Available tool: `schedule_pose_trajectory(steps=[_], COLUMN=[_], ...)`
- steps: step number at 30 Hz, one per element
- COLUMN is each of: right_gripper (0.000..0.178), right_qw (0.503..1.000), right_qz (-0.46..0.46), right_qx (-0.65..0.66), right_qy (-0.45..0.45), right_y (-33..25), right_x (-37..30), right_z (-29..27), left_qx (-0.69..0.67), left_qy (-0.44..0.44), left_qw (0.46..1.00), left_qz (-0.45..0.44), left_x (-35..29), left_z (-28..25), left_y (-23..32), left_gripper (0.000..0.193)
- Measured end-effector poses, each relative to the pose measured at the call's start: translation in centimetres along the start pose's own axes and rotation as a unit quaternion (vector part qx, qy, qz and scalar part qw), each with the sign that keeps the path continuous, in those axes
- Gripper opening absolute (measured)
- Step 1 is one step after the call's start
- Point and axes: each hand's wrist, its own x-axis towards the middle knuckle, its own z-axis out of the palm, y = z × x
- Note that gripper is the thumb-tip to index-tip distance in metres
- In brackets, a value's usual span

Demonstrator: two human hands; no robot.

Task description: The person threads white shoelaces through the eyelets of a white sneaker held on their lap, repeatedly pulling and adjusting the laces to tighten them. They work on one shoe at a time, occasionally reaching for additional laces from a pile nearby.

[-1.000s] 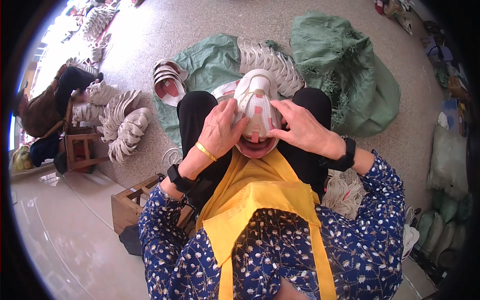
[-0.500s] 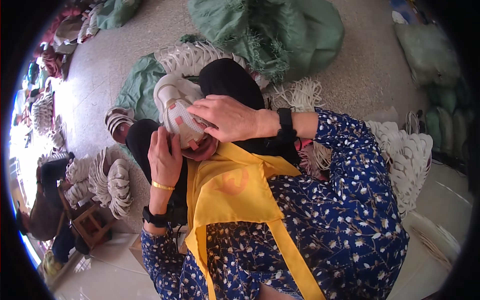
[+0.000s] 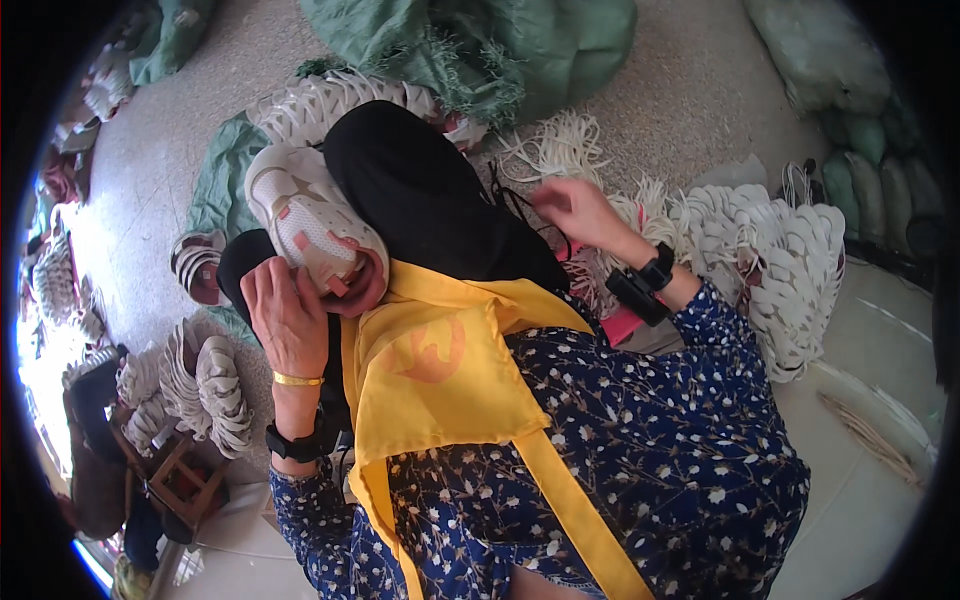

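A pale shoe (image 3: pixel 315 232) with white mesh, beige overlays and pink patches lies between my black-trousered legs, its pink-lined collar toward me. My left hand (image 3: pixel 288 318) is closed at the collar's left side, fingers bent against the shoe. Off to the right, beyond my right thigh, my right hand (image 3: pixel 578 212) is away from the shoe. It hovers by a bundle of white shoelaces (image 3: pixel 565 148) and a thin black cord (image 3: pixel 515 195). Motion blurs its fingers, so I cannot make out whether they hold anything.
Rows of stacked pale shoe uppers (image 3: pixel 335 105) lie beyond my knees, with more uppers (image 3: pixel 790 270) at the right and others (image 3: pixel 205 385) at the left. A green sack (image 3: pixel 560 60) sits ahead. A small wooden stool (image 3: pixel 190 480) stands at the lower left.
My right hand has left the shoe and moved right, toward the laces. My left hand stays at the collar. The whole view has shifted, so the shoe appears farther left.
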Motion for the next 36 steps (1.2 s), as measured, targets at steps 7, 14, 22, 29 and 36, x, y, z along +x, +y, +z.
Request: schedule_pose_trajectory(steps=[7,14,22,29,36], right_gripper=[0.022,0.025,0.018,0.012,0.010], right_qw=[0.974,0.933,0.923,0.917,0.892], right_qz=[0.213,0.171,0.172,0.218,0.025], right_qx=[-0.050,-0.215,-0.257,0.141,0.296], right_qy=[0.054,0.231,0.228,0.304,0.340], right_y=[13.9,23.8,26.3,21.9,3.4], right_x=[-8.1,-6.7,-4.7,-5.4,-3.7], right_z=[3.4,0.3,1.1,-3.3,-9.9], left_qx=[0.017,0.019,0.024,0.007,-0.016], left_qy=[0.001,0.002,0.002,-0.006,0.002], left_qw=[1.000,1.000,1.000,1.000,1.000], left_qz=[0.010,0.012,0.000,0.000,0.000], left_x=[-0.4,-0.4,-0.2,0.4,0.8], left_z=[0.2,-0.3,-0.5,-0.5,-0.9], left_y=[-0.5,-0.9,-0.9,-1.1,-1.6], left_gripper=[0.015,0.015,0.015,0.014,0.017])
